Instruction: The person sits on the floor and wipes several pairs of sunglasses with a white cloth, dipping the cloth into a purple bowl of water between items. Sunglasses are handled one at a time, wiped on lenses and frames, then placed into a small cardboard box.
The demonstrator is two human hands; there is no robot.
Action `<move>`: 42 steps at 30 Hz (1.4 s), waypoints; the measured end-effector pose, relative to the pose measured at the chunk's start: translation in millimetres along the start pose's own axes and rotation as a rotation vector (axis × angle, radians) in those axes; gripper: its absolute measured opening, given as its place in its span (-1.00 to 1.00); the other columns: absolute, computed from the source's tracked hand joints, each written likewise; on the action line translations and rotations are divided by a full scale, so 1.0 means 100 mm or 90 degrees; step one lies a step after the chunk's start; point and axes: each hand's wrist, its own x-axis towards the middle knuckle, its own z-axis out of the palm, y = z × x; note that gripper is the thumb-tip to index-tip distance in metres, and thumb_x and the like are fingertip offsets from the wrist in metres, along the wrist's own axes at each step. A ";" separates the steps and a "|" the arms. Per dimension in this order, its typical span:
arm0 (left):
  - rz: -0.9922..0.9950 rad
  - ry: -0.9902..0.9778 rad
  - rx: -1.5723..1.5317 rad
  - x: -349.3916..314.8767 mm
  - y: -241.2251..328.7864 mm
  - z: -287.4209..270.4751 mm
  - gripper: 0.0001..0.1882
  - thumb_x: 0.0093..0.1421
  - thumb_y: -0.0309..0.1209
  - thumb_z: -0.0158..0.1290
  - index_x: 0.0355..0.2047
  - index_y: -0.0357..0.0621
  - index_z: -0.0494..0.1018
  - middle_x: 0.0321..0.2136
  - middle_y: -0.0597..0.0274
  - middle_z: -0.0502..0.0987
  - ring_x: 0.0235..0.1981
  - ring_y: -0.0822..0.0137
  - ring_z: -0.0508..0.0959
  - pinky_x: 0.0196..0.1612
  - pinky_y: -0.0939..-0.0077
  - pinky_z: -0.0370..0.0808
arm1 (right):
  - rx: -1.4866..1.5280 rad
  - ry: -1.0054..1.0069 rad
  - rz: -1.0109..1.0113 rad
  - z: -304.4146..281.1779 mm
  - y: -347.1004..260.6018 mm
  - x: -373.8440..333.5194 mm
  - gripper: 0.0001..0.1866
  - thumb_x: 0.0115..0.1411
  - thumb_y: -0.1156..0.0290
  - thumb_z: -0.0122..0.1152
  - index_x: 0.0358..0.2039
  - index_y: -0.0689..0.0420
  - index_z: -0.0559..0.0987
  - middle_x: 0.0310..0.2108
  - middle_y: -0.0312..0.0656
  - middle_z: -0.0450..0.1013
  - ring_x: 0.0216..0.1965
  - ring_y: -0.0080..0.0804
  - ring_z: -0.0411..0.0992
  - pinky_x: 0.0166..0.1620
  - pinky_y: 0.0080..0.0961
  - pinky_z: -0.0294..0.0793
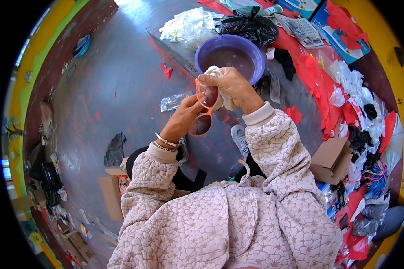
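Orange-framed sunglasses with brown lenses hang tilted between my two hands, in front of the basin. My left hand is closed on the frame near its middle. A crumpled off-white cloth is bunched in my right hand, whose thumb lies at the upper lens. The cloth sits behind and beside that lens, and the right fingers behind it are partly hidden. Just beyond my hands stands a purple basin with murky water in it.
Beyond the basin lie a black plastic bag and white bags. Red cloth, plastic and scraps are heaped along the right. Cardboard boxes stand at my right and left. A clear wrapper lies by my left hand.
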 end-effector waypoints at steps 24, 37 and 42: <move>-0.319 0.028 -0.827 0.03 -0.23 -0.04 -0.88 0.19 -0.40 -0.19 -0.43 -0.17 0.25 -0.66 0.42 0.18 -0.69 0.59 0.18 -0.72 0.73 0.18 | 0.279 0.070 0.097 -0.09 0.01 0.08 -0.75 0.12 0.34 0.10 -0.34 0.30 0.49 -0.52 -0.22 0.45 -0.58 -0.54 0.40 -0.50 -0.60 0.40; -0.299 0.094 -0.758 0.07 -0.05 -0.04 -0.89 0.17 -0.43 -0.15 -0.46 -0.19 0.22 -0.68 0.37 0.20 -0.71 0.54 0.23 -0.76 0.71 0.28 | -0.561 0.060 -0.522 0.36 0.08 -0.16 -0.82 0.01 0.44 0.17 -0.35 0.22 0.50 -0.33 -0.14 0.43 -0.40 -0.30 0.45 -0.34 -0.50 0.42; -0.238 -0.097 -1.076 0.04 -0.14 -0.17 -0.93 0.18 -0.45 -0.20 -0.41 -0.17 0.18 -0.70 0.37 0.19 -0.74 0.54 0.22 -0.78 0.74 0.24 | 0.170 0.238 -0.222 -0.25 -0.30 -0.13 -0.72 0.18 0.33 -0.04 -0.27 0.31 0.46 -0.35 -0.13 0.46 -0.36 -0.38 0.45 -0.23 -0.43 0.45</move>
